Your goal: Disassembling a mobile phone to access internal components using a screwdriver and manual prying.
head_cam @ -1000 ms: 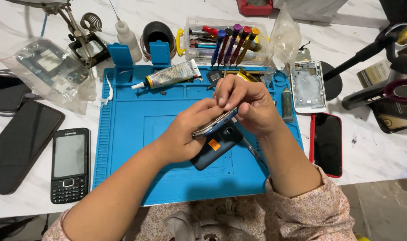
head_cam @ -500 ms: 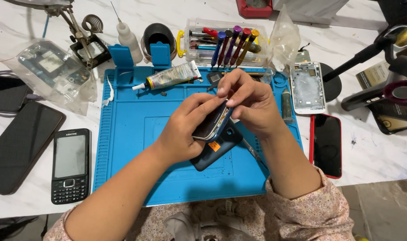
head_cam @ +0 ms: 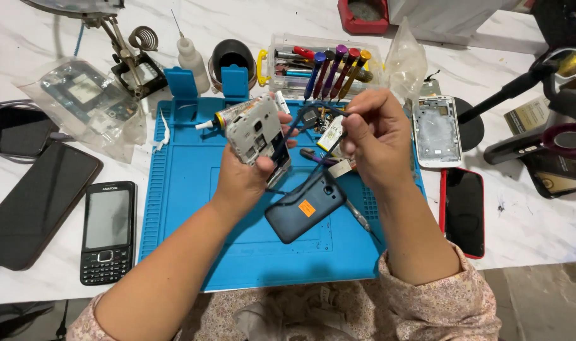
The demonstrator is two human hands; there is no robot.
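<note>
Over a blue mat [head_cam: 193, 189], the left hand [head_cam: 247, 180] grips an opened phone [head_cam: 257, 132], innards exposed. Right hand [head_cam: 376, 142], at three o'clock, pinches the peeled frame [head_cam: 307, 120]. Back cover [head_cam: 305, 205] lies off; reassembly remains.

A white marble-patterned table [head_cam: 521, 233] with faint grey veins fills nearly the whole view from above. Its front edge runs along the bottom, and beyond it at the lower right shows a strip of grey, mottled floor [head_cam: 540, 303]. Light is even and bright, with soft shadows under the objects on the table. No walls or windows can be seen from this angle.
</note>
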